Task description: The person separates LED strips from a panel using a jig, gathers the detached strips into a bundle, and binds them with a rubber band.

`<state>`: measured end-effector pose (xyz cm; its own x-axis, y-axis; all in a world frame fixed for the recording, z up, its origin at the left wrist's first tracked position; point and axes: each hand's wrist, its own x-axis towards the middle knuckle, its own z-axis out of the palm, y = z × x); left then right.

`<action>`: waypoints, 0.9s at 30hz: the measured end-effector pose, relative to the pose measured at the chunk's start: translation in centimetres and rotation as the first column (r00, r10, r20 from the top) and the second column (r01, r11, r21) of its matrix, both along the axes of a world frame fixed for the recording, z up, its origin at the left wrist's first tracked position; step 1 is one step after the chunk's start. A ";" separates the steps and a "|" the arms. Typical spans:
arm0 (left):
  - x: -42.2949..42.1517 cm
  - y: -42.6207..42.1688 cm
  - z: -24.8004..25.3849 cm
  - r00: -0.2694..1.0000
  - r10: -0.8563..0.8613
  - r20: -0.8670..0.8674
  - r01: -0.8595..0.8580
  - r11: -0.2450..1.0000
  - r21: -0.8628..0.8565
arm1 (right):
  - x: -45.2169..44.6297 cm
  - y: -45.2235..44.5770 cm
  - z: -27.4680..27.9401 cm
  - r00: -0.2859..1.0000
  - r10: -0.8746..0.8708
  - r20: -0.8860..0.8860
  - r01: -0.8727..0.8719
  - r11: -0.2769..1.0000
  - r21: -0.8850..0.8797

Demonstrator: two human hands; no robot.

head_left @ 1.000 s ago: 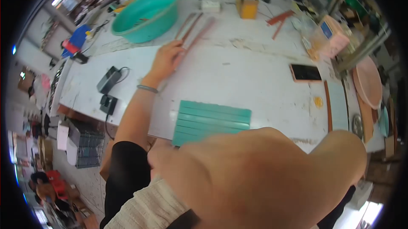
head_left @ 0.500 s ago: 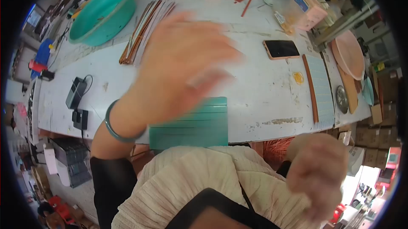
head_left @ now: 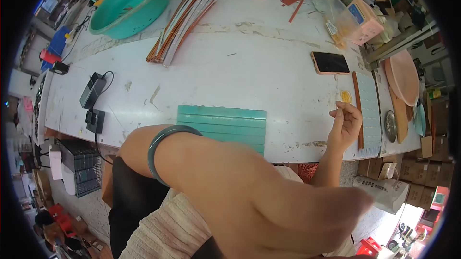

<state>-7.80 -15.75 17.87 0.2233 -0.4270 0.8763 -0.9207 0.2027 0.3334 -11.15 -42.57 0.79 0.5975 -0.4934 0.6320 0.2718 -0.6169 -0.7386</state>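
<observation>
My left hand (head_left: 293, 196) is raised very close to the camera, across my chest, with a dark bangle (head_left: 154, 151) on its wrist. Its fingertips are out of clear sight, so its grip does not show. Below that forearm, a green grooved board (head_left: 221, 122) lies at the table's front edge, partly covered by my arm. Over the table on the right is my right hand (head_left: 346, 124), fingers curled and thumb against them; whatever they may pinch is too small to make out. Yellow rubber bands (head_left: 345, 96) lie just beyond its fingertips.
A strip bundle (head_left: 180, 28) lies beside a green basin (head_left: 132, 11). A phone (head_left: 330, 63), a pale blue sheet with a brown edge (head_left: 367, 110) and a pink basin (head_left: 402, 77) are on the right. A black power adapter (head_left: 92, 91) sits at left.
My left hand has come back from above the board towards my chest and the camera. My right hand has moved forward from beside my body to over the table near the rubber bands.
</observation>
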 end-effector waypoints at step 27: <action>13.7 11.0 -16.1 0.780 0.468 -0.415 -0.209 0.821 0.532 | -7.3 -13.3 -1.6 0.660 -0.692 -0.293 0.503 0.697 -0.511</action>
